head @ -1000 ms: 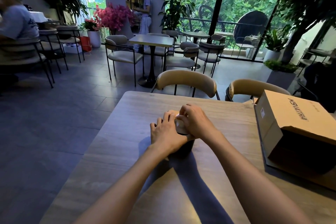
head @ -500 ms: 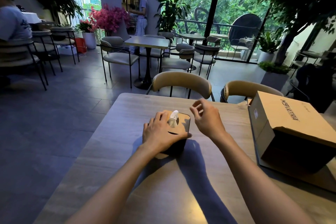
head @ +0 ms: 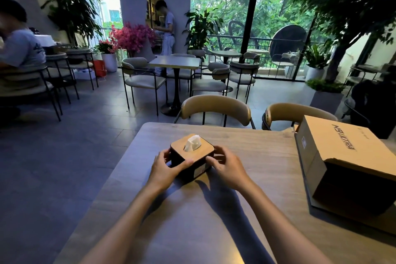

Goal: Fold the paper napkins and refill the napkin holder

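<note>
Both hands have dropped from the lid: left hand [head: 164, 166] and right hand [head: 227, 167] now clasp the napkin holder's [head: 192, 155] opposite sides, a stiff, likely light box between them, soft napkin [head: 192, 143] poking above.

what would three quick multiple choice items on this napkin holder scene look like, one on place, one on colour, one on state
1. Where is the cardboard box?
A. on the table's right side
B. on the floor
C. on a chair

2. What colour is the napkin holder's lid?
A. red
B. light wood
C. blue

3. How are the hands?
A. both off the holder
B. one lifts the lid
C. both grip its sides

Answers: 1 A, it lies on the table right of the holder. 2 B, tan lid over a dark body. 3 C, left hand and right hand clasp opposite sides, white napkin sticking up.
</note>
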Available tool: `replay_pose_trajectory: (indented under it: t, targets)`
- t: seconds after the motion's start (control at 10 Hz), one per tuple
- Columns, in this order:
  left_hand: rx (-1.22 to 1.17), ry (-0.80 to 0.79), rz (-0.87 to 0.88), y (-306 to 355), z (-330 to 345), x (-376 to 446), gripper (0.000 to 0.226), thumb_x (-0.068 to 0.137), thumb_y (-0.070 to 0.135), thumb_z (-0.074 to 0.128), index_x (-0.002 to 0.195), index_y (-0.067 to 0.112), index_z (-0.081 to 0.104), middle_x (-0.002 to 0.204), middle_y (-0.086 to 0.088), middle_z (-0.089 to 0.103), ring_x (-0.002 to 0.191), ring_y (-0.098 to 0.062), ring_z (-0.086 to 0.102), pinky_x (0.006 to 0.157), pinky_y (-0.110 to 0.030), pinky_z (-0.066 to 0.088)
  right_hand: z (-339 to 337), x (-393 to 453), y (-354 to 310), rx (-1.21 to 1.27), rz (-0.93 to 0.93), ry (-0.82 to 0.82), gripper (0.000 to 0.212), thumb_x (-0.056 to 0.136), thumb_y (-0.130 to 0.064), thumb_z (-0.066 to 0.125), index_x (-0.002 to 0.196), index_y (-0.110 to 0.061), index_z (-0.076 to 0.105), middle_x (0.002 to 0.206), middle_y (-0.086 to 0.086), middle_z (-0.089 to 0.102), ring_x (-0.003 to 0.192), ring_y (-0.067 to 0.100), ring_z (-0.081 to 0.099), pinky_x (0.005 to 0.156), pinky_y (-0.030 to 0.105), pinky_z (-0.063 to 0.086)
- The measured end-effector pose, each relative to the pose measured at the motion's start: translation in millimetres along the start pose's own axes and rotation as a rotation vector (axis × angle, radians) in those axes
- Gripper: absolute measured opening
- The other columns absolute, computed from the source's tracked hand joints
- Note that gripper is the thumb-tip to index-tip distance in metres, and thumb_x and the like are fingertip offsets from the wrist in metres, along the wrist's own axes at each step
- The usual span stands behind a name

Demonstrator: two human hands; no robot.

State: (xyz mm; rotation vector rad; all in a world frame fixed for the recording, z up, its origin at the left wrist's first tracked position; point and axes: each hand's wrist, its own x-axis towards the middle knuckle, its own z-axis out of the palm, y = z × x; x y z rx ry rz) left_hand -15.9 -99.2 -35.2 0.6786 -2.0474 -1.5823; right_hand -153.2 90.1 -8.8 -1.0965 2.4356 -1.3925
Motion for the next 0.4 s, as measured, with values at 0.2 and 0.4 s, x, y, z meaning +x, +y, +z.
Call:
replay_pose_trajectory:
  t: [0.2, 0.4]
  targets:
    - [-0.274, -0.361, -0.052, -9, 3, 20, 0.087, 0.066, 0.053, 0.088, 0.142, 0.036, 0.049, 0.14, 0.002, 0.059, 0.131, -0.02, 0.055, 0.11, -0.046, 0.045, -4, -7, 2, 0.043, 0.004, 0.131, 0.04, 0.081, -0.051, 0.078, 0.112, -0.038, 0.057, 0.101, -0.015, 0.066, 0.093, 0.005, 0.065, 0.074, 0.019, 0.057]
    - [-0.146, -0.388, -0.007, 0, 11, 21, 0.085, 0.071, 0.059, 0.08, 0.146, 0.045, 0.041, 0.145, 0.001, 0.056, 0.132, -0.022, 0.054, 0.108, -0.041, 0.046, -18, -11, -1, -0.073, -0.019, 0.105, 0.054, 0.084, -0.054, 0.074, 0.128, -0.029, 0.056, 0.12, -0.006, 0.063, 0.108, 0.012, 0.061, 0.087, 0.033, 0.058]
